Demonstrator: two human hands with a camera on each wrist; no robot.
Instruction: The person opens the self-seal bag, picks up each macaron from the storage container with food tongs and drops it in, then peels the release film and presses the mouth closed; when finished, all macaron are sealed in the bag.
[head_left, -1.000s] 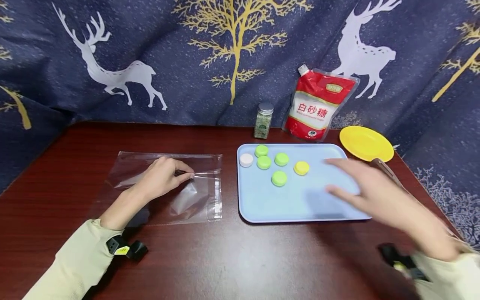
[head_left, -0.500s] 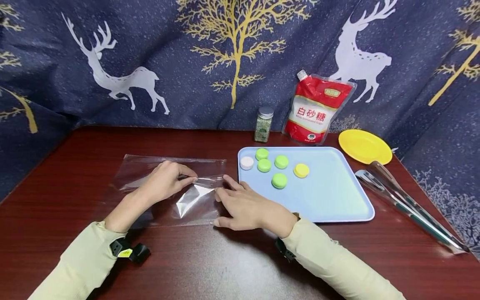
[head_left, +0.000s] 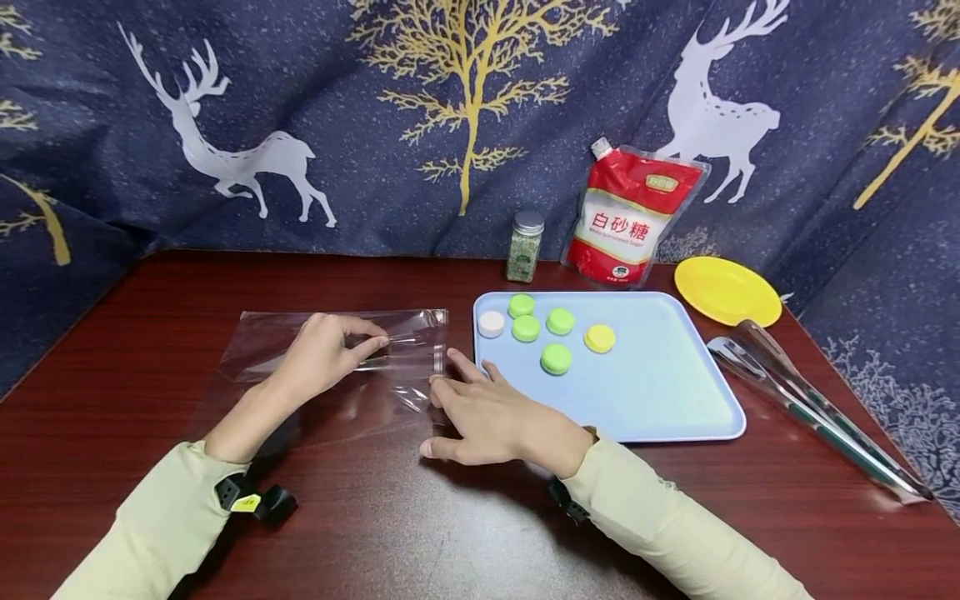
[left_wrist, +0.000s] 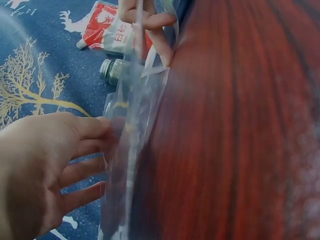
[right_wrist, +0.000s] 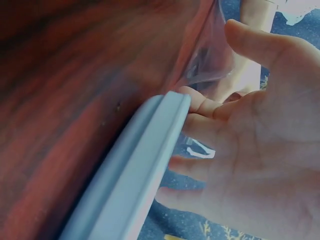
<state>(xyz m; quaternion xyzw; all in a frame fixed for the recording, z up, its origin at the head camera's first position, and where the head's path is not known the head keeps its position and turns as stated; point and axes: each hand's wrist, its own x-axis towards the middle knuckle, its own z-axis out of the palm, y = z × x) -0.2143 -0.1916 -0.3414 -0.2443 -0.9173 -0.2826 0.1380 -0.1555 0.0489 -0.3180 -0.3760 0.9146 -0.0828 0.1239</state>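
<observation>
A clear plastic bag (head_left: 416, 337) lies flat on the dark wood table, its sealed-looking strip toward the right. My left hand (head_left: 322, 346) pinches the bag's upper film between thumb and index finger, lifting it slightly; in the left wrist view the film (left_wrist: 120, 165) rises beside the fingers. At the bag's right edge, my right hand (head_left: 487, 417) has its fingers spread, thumb apart. In the right wrist view that hand (right_wrist: 265, 135) is close beside the tray's rim (right_wrist: 145, 155), with bag film near its index finger; whether it touches the film is unclear.
A light blue tray (head_left: 645, 400) right of the bag holds several green macarons (head_left: 556, 358), a yellow one (head_left: 600, 338) and a white one (head_left: 491, 323). Metal tongs (head_left: 817, 408), a yellow plate (head_left: 727, 292), a sugar pouch (head_left: 633, 217) and a spice jar (head_left: 524, 247) surround it.
My right hand has come from over the tray's right side to the bag's right edge, uncovering the tongs. The bag's film has shifted and creased under the left hand's pinch.
</observation>
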